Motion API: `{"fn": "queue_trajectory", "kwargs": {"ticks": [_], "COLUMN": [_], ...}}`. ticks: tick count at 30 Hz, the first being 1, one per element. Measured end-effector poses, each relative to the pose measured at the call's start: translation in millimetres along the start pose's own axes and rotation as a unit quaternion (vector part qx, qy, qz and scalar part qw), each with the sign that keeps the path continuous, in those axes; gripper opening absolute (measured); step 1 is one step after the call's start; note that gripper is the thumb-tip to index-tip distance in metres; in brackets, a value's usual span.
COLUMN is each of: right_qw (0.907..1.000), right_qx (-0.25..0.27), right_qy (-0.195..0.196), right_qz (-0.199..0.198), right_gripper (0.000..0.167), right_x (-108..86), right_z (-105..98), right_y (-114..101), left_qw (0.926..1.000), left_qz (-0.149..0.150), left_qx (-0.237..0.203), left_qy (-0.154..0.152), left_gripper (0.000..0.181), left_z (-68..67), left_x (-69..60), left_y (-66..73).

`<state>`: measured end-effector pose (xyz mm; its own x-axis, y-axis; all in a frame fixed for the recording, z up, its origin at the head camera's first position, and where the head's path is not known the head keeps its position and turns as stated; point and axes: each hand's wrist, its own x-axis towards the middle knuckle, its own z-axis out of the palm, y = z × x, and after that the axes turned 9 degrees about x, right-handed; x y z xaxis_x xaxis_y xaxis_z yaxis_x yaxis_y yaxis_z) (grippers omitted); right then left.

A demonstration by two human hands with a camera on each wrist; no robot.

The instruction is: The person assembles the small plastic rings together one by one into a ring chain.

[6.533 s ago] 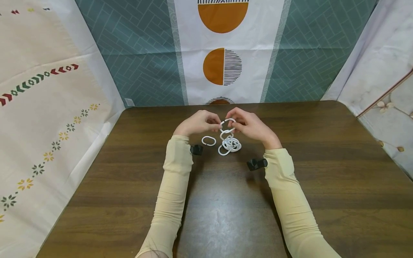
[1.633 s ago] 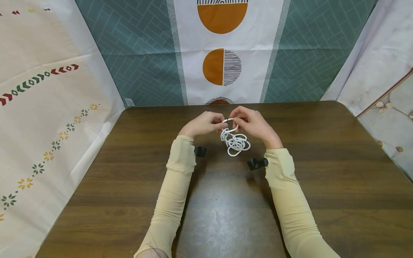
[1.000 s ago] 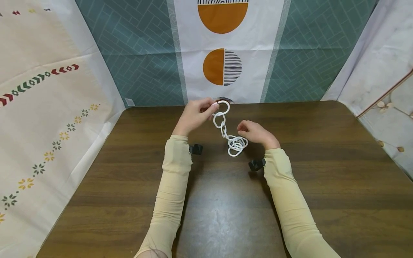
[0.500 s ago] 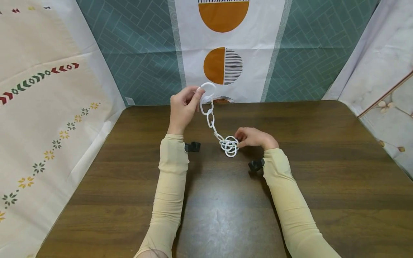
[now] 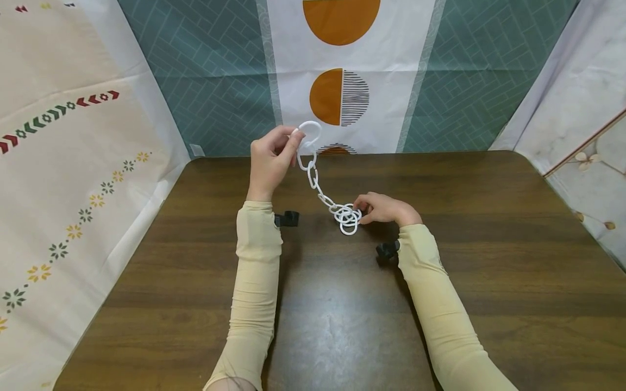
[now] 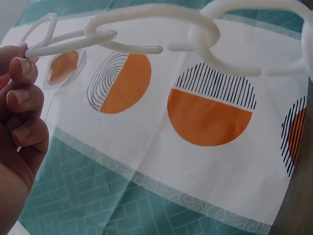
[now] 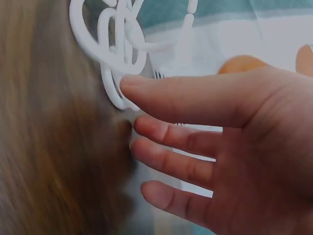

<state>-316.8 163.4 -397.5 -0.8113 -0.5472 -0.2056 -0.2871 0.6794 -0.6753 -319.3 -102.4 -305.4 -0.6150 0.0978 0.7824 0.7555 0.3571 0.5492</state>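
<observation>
A chain of white plastic links [image 5: 313, 175] slants from my raised left hand [image 5: 269, 160] down to a small heap of links [image 5: 348, 218] on the table. Thumb and fingers of the left hand pinch the end link [image 5: 315, 126], above the far table edge. In the left wrist view several joined links [image 6: 146, 11] stretch away from the fingertips, each with a narrow gap in its ring. My right hand [image 5: 388, 208] is at the heap's right side. Its thumb [image 7: 181, 98] touches a link, with the other fingers loosely extended; the index finger is mostly hidden.
The brown wooden table [image 5: 332, 326] spreads around the arms. Behind it hangs a teal and white patterned cloth [image 5: 225, 108]. Black wrist cameras [image 5: 287, 219] sit at the inner side of each sleeve.
A loose link lay left of the heap earlier; now it is no longer seen apart. The left hand has risen leftward, drawing out the chain. The right hand left the upper link and moved down to the heap.
</observation>
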Motion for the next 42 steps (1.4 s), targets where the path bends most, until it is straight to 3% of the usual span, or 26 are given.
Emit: {"fn": "queue_trajectory", "kwargs": {"ticks": [8, 14, 26, 34, 42], "right_qw": [0.9989, 0.9986, 0.9978, 0.9964, 0.9946], "right_qx": [-0.008, -0.013, 0.016, 0.011, -0.005], "right_qy": [0.045, 0.047, 0.048, 0.078, 0.079], "right_qz": [0.009, 0.02, 0.042, 0.03, 0.066], "right_gripper": [0.029, 0.036, 0.036, 0.019, 0.007], "right_x": [-2.4, 7.1, -4.5, -18.8, -39.5], "right_z": [-3, 10, -3, -19, -31], "right_y": [7, -3, 18, 33, 50], "left_qw": [0.9994, 0.9991, 0.9955, 0.9918, 0.9882], "left_qz": [-0.03, -0.04, -0.057, -0.114, -0.147], "left_qx": [0.001, 0.008, -0.003, 0.002, 0.016], "left_qy": [0.019, 0.014, 0.076, 0.058, 0.038], "left_gripper": [0.018, 0.018, 0.021, 0.022, 0.022], "left_z": [-8.7, -8.8, -20.4, -22.9, -25.9], "left_x": [-0.4, -0.4, 0.6, 2.0, -1.2], "left_y": [-3.9, -3.9, -4.9, -8.1, -12.2]}}
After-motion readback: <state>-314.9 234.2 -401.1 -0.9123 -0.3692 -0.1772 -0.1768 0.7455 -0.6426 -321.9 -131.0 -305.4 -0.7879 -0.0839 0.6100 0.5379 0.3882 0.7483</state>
